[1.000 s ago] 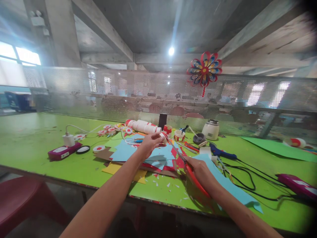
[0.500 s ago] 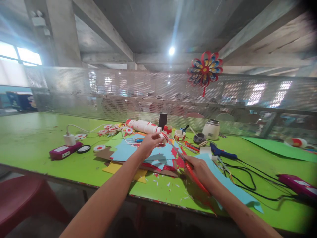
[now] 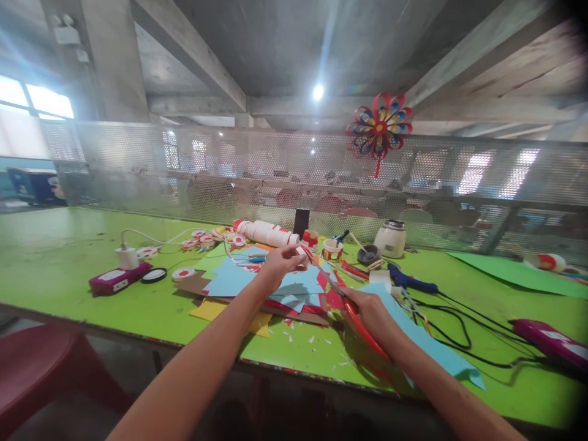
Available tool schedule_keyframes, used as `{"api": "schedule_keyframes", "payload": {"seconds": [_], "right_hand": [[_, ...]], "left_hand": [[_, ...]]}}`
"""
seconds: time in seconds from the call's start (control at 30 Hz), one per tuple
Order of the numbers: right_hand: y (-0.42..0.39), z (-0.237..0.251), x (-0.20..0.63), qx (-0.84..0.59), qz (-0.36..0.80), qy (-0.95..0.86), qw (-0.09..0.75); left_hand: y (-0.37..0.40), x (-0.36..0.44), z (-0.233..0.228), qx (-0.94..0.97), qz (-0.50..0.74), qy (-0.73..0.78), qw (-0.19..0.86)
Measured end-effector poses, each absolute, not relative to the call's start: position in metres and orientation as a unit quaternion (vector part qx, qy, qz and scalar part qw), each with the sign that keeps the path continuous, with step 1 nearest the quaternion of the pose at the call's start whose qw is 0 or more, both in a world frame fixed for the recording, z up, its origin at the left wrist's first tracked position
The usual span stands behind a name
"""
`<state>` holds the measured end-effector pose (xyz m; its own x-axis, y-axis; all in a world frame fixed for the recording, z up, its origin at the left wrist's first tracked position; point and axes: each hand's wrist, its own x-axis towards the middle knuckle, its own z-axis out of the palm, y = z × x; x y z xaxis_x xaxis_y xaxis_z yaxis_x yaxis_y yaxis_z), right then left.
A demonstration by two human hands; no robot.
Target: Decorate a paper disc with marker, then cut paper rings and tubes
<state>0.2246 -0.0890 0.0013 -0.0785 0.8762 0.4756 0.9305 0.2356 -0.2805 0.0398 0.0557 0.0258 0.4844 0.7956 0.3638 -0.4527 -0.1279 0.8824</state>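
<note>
A small, light, floppy paper piece (image 3: pixel 302 252) is pinched at its edge by the left hand (image 3: pixel 277 266), while red-handled scissors (image 3: pixel 350 309) are gripped by the right hand (image 3: pixel 373 312); best held close to the cut.

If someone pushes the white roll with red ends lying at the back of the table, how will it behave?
The white roll lies on its side and looks cylindrical, so it would probably roll. It seems to be paper, likely light for its size. The blue paper sheets beside it might stop it.
</note>
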Motion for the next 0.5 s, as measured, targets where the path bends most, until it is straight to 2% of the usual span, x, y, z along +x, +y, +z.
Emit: {"api": "schedule_keyframes", "payload": {"seconds": [0.5], "right_hand": [[-0.0856, 0.0008, 0.2268, -0.606, -0.042, -0.742, 0.283]], "left_hand": [[0.0561, 0.0417, 0.0237, 0.585, 0.496, 0.151, 0.624]]}}
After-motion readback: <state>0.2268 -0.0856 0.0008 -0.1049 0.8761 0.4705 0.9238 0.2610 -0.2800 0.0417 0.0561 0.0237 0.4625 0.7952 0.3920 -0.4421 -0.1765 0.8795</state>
